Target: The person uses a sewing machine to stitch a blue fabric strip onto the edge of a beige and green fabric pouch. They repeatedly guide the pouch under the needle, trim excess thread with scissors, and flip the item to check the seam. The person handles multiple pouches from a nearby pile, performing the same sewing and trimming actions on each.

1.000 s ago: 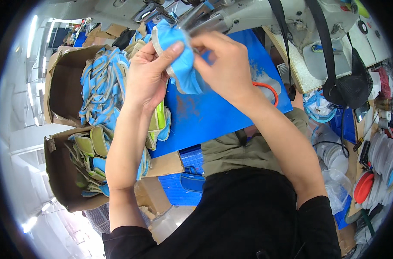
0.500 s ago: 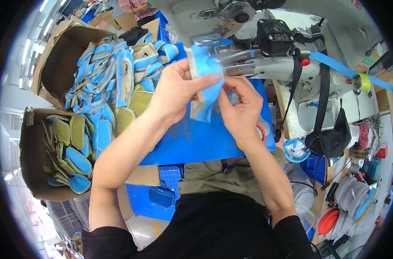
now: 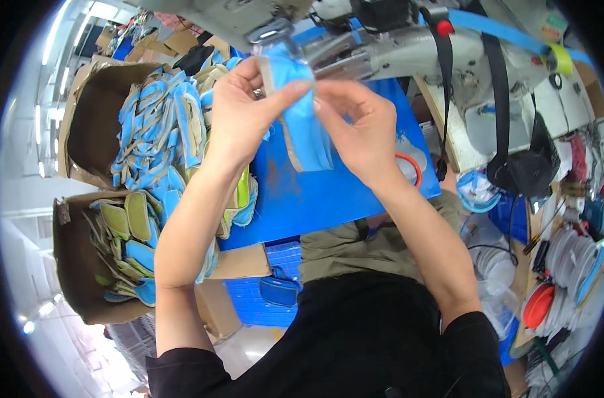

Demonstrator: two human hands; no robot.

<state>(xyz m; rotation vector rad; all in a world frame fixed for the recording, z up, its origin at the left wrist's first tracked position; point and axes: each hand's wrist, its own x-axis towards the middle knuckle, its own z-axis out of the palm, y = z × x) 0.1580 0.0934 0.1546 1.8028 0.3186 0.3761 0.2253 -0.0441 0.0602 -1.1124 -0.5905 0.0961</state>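
A blue fabric strip with beige edging (image 3: 303,136) hangs between my two hands, just below the metal presser area of a sewing machine (image 3: 273,33). My left hand (image 3: 243,116) grips its left side, thumb laid across the blue face and fingers behind. On the opposite edge my right hand (image 3: 360,129) pinches the fabric between thumb and fingers. The strip's lower end dangles free above a blue work surface (image 3: 295,205). Its top end reaches up to the machine's foot; whether it is caught there I cannot tell.
Blue-and-beige strips (image 3: 152,132) lie heaped by a cardboard box (image 3: 83,126) at left. A nearer box (image 3: 76,259) holds green and blue padded pieces (image 3: 139,215). An orange ring-shaped handle (image 3: 413,167) rests at the surface's right. Blue tape (image 3: 494,26) runs along the machine.
The view has shifted, so the surroundings sit differently. Both hands have moved left and up in the picture with the strip. My right hand now pinches higher on its edge.
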